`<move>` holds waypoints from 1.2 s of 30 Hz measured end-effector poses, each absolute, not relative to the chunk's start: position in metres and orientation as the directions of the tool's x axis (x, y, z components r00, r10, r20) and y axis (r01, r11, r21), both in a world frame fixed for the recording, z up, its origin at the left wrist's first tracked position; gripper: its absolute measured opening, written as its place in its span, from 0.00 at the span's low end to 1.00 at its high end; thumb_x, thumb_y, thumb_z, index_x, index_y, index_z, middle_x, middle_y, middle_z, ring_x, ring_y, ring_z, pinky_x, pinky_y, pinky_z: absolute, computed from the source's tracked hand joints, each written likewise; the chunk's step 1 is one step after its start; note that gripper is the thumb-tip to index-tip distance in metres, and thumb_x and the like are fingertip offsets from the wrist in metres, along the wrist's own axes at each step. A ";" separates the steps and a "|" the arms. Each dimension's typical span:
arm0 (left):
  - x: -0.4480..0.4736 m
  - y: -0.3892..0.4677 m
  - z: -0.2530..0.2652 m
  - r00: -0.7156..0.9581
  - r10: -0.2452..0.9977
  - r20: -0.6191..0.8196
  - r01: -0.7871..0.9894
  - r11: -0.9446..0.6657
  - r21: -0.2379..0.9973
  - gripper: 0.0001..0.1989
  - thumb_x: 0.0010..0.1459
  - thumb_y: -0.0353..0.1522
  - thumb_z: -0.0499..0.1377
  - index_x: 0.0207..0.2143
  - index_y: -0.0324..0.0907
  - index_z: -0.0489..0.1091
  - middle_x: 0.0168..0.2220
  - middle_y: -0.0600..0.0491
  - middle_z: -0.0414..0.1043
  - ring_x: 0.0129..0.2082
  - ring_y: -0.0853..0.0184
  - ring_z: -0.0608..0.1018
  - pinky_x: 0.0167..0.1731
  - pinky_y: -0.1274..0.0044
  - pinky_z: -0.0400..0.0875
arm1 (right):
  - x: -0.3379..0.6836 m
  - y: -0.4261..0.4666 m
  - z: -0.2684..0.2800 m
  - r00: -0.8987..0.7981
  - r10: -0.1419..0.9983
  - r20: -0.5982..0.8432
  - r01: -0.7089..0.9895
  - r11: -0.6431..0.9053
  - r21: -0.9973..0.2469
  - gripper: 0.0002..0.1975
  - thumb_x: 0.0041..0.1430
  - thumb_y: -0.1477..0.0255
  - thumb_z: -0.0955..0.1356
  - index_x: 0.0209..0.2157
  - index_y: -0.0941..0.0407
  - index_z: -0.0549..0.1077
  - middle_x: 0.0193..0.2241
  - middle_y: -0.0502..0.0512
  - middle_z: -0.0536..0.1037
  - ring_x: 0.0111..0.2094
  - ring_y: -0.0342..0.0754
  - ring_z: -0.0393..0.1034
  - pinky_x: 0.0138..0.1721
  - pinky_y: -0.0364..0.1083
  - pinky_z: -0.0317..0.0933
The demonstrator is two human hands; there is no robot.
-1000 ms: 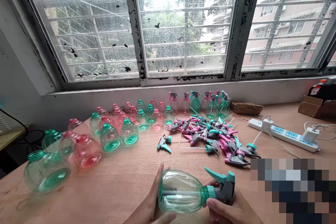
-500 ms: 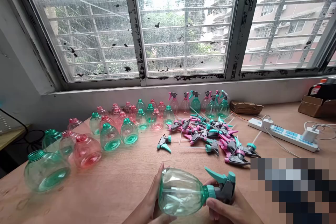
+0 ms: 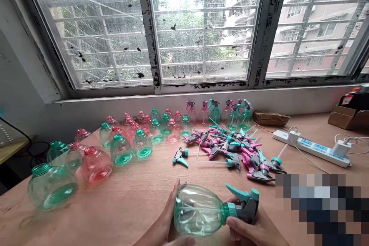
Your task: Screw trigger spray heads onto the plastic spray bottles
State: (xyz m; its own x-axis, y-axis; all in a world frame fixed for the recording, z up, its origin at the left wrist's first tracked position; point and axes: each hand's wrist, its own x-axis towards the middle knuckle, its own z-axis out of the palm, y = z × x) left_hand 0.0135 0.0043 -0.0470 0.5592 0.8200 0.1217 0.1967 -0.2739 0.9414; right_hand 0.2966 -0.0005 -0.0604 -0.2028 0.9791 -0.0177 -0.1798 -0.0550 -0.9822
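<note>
A clear green spray bottle (image 3: 198, 209) lies on its side in the air between my two hands, near the table's front edge. My left hand (image 3: 165, 219) is wrapped round its base end. At the neck, my right hand (image 3: 249, 225) grips the teal collar and the grey-and-teal trigger sprayer (image 3: 246, 203), which sits on the bottle's mouth. The thin dip tube shows through the bottle wall. Beyond them, a loose teal-and-grey trigger sprayer (image 3: 180, 157) lies on the table, beside a heap of pink, teal and grey trigger sprayers (image 3: 227, 144).
Open-topped green bottles (image 3: 52, 186) and pink bottles (image 3: 95, 164) stand in rows at the left and back. Several bottles with sprayers (image 3: 215, 112) stand by the wall. A white power strip (image 3: 313, 148) with plugged-in cables, a flat brown package (image 3: 271, 118) and a cardboard box (image 3: 347, 117) are at the right.
Both hands keep their hold on the spray bottle. My left thumb has shifted slightly along its lower side. The view has moved very little.
</note>
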 end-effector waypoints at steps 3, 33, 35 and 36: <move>0.017 0.003 -0.044 0.531 0.838 0.127 0.230 -0.286 0.930 0.50 0.64 0.48 0.58 0.70 0.58 0.22 0.75 0.51 0.38 0.71 0.50 0.54 0.69 0.59 0.44 | 0.296 -0.002 -0.057 -0.184 0.982 -0.033 -0.205 -0.072 -0.976 0.27 0.42 0.51 0.79 0.37 0.55 0.75 0.17 0.47 0.76 0.20 0.46 0.70 0.24 0.45 0.68; 0.017 -0.001 -0.033 0.548 0.833 0.071 0.233 -0.234 0.944 0.54 0.62 0.47 0.62 0.71 0.50 0.22 0.75 0.49 0.36 0.73 0.50 0.45 0.70 0.61 0.35 | 0.296 0.000 -0.062 -0.190 0.982 0.009 -0.234 -0.036 -0.971 0.26 0.46 0.53 0.79 0.38 0.57 0.73 0.16 0.46 0.76 0.19 0.44 0.69 0.23 0.44 0.67; 0.018 -0.001 -0.031 0.535 0.843 0.061 0.257 -0.231 0.938 0.52 0.63 0.47 0.60 0.71 0.52 0.20 0.74 0.50 0.39 0.72 0.50 0.48 0.70 0.61 0.40 | 0.297 0.000 -0.061 -0.194 0.981 0.008 -0.233 -0.038 -0.972 0.26 0.46 0.53 0.79 0.38 0.57 0.74 0.16 0.46 0.76 0.19 0.44 0.69 0.23 0.44 0.67; 0.019 -0.001 -0.030 0.540 0.840 0.059 0.253 -0.229 0.940 0.52 0.63 0.48 0.59 0.70 0.52 0.20 0.74 0.49 0.42 0.72 0.50 0.51 0.69 0.62 0.43 | 0.297 -0.001 -0.060 -0.197 0.980 0.007 -0.230 -0.039 -0.972 0.26 0.45 0.53 0.79 0.38 0.57 0.74 0.16 0.47 0.76 0.19 0.44 0.69 0.23 0.44 0.67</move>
State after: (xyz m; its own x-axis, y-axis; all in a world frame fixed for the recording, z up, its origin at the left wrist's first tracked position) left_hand 0.0185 -0.0013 -0.0302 0.5401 0.8395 0.0589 0.2532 -0.2288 0.9400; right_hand 0.2966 -0.0006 -0.0601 -0.1971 0.9804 0.0074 -0.2299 -0.0388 -0.9724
